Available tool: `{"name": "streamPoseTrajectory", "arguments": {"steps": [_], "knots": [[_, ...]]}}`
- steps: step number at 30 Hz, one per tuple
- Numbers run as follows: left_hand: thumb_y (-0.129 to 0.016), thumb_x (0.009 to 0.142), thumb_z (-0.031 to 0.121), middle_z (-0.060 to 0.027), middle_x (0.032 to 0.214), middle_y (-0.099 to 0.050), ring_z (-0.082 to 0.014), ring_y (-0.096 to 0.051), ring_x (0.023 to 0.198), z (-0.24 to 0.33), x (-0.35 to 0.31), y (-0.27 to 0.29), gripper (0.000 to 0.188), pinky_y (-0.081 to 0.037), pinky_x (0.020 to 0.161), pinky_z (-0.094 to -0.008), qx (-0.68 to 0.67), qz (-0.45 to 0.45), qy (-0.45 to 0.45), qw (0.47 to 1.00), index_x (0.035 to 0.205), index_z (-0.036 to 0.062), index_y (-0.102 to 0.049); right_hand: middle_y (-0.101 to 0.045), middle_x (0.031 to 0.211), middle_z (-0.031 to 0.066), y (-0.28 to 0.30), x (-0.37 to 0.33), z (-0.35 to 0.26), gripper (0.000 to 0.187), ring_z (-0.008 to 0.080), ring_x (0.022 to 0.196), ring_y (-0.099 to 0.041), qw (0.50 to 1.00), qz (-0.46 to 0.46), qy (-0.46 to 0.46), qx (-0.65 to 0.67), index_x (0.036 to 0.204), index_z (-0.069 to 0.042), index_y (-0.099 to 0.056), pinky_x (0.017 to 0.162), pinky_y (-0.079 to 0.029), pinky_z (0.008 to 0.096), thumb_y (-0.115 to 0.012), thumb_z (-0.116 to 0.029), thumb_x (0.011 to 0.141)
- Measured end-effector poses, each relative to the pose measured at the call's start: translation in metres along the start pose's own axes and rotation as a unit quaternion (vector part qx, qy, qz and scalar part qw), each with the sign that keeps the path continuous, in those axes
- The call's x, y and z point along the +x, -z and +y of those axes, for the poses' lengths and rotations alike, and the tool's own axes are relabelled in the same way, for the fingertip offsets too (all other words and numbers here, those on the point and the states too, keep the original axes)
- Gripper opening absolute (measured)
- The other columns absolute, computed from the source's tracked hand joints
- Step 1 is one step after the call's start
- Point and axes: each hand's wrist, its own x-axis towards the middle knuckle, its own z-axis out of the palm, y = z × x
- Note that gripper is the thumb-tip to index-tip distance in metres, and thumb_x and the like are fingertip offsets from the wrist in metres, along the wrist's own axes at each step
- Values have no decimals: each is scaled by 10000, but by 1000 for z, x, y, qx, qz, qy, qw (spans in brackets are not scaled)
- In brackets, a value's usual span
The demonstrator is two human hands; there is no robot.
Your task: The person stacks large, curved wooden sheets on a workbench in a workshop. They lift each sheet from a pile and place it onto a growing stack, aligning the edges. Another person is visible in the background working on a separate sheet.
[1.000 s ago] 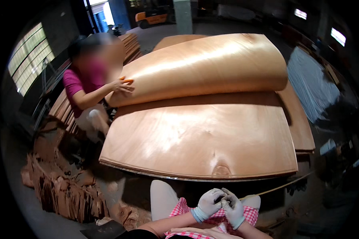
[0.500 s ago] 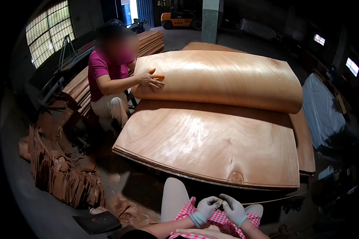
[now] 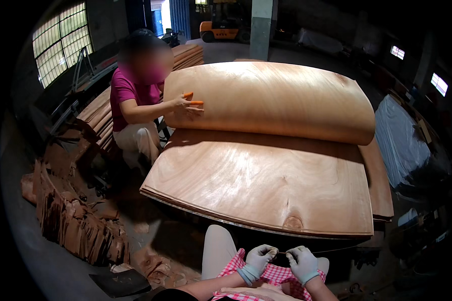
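My left hand (image 3: 260,257), in a pale work glove, is closed in a pinch above my lap. Beside it, my right hand (image 3: 302,262), gloved alike, pinches too. A thin pale strip (image 3: 282,252) runs between the fingertips of both hands, and a thin strand (image 3: 340,249) trails off to the right past my right hand. Whether it is tape or string is too small to tell. In front of my knees lies a stack of wood veneer sheets (image 3: 246,185). Its top sheet (image 3: 271,100) is curled back over the far half.
A co-worker (image 3: 138,95) crouches at the left, one hand (image 3: 188,108) with orange finger covers against the curled sheet. Torn veneer scraps (image 3: 83,231) stand in a pile at lower left. Plastic-wrapped goods (image 3: 404,140) stand at right; a forklift (image 3: 226,27) is parked far back.
My hands have drawn slightly apart, so the thin strip now shows between them. The co-worker's hand has shifted a little on the curled sheet. The whole view has moved slightly.
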Motion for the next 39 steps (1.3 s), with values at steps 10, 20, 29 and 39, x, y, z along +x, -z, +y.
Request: {"name": "streamPoseTrajectory", "arguments": {"steps": [10,20,29,39], "knots": [[-666,906,110,3,825,-663,-71,-587,707,2,-3,-5,118,-464,633,-209,-12,17,18,1000,983,21,-666,-655,897,98,-4,-3,6,190,302,879,-630,999,-34,-28,2,909,-123,-696,746,-510,422,-598,-283,885],[-659,908,101,-21,859,-660,-97,-603,775,5,-3,-4,121,-504,727,-236,-3,18,35,999,986,8,-661,-649,876,101,-2,-3,5,162,310,865,-626,999,-26,-20,9,899,-122,-693,738,-505,421,-607,-258,876],[-666,909,136,31,750,-594,-49,-496,662,4,-4,-11,110,-416,608,-204,-14,7,12,1000,936,31,-656,-656,868,134,-7,-7,7,130,331,856,-626,1000,-7,4,25,873,-84,-675,744,-505,423,-615,-198,859],[-661,901,95,29,750,-600,-47,-504,664,7,0,-2,69,-424,609,-206,-33,47,-15,998,895,29,-639,-661,890,143,-12,5,5,133,336,861,-634,994,-54,-22,97,925,-77,-680,755,-509,411,-599,-170,876]]}}
